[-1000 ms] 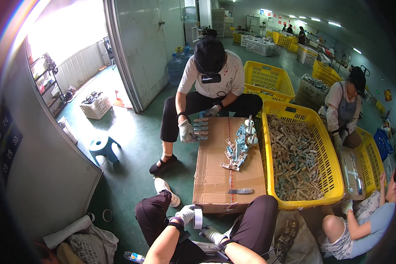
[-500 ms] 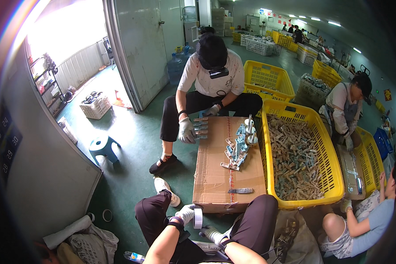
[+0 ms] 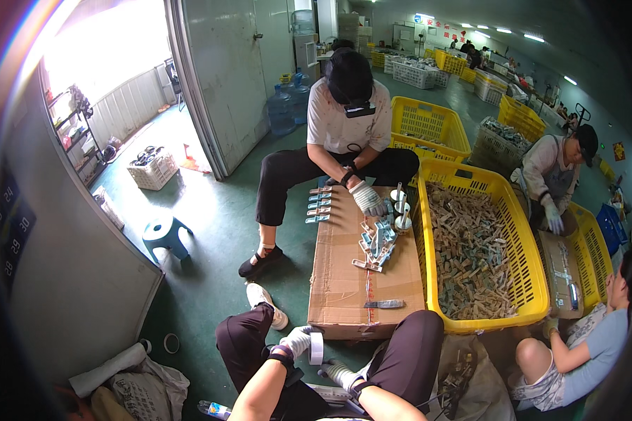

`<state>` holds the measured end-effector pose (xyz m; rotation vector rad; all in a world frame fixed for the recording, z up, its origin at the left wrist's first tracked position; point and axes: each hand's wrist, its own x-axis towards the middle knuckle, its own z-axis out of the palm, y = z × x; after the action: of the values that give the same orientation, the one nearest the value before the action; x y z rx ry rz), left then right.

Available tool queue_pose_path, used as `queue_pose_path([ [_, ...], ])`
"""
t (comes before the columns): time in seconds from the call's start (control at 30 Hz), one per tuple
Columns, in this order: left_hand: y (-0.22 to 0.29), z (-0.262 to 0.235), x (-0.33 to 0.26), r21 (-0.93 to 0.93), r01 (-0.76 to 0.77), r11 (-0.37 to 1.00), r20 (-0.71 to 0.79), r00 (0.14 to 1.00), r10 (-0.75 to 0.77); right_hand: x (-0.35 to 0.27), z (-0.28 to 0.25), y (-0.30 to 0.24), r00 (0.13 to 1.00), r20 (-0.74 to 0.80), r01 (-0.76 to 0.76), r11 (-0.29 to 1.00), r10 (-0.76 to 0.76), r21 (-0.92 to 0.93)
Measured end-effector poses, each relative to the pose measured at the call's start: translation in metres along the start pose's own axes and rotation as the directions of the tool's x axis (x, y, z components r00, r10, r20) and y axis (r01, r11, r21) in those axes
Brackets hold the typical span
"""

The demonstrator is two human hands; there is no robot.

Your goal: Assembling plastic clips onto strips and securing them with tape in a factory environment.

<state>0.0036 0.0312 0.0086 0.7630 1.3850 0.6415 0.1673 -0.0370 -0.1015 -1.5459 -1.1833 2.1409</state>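
My left hand, in a striped glove, is closed around a white roll of tape between my knees. My right hand, gloved too, lies just right of and below the roll, fingers loosely stretched, with nothing visible in them. Beyond my knees stands a cardboard box. On its top lie a scraper-like tool with a dark blade, a pile of blue and white plastic clothes pegs and a row of several pegs along the far left edge. A co-worker's gloved hand reaches to the pile.
Right of the box stands a yellow crate full of pegs. White spools stand at the box's far right. A blue stool is on the floor at left. Sacks lie lower left; another person sits at right.
The co-worker opposite has moved one hand from the peg row across to the pile and leans further over. At far right, another co-worker's hand has shifted. My hands have stayed still.
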Motion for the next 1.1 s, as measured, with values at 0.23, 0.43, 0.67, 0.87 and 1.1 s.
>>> queue_pose_path([
  [0.23, 0.000, 0.002, -0.001, -0.030, 0.013, 0.999, 0.002, 1.000, -0.013, -0.004, 0.000, -0.001, 1.000, -0.013, 0.004, 1.000, -0.004, -0.017],
  [0.43, -0.010, -0.002, 0.007, 0.002, -0.044, 0.999, 0.021, 0.999, 0.044, -0.002, -0.002, -0.001, 1.000, 0.007, 0.016, 0.997, -0.016, -0.072],
  [0.67, -0.013, -0.003, 0.010, -0.025, -0.044, 0.999, 0.031, 0.999, 0.044, -0.001, -0.001, -0.002, 1.000, -0.001, -0.010, 0.999, 0.010, -0.035],
  [0.87, -0.015, -0.004, 0.012, -0.007, -0.049, 0.999, 0.025, 0.998, 0.049, 0.008, -0.002, 0.006, 1.000, -0.006, -0.003, 0.998, 0.002, -0.055],
  [1.1, -0.004, -0.001, 0.000, 0.015, -0.009, 1.000, -0.011, 1.000, 0.009, 0.001, 0.001, 0.002, 1.000, -0.011, 0.014, 0.999, -0.015, -0.043],
])
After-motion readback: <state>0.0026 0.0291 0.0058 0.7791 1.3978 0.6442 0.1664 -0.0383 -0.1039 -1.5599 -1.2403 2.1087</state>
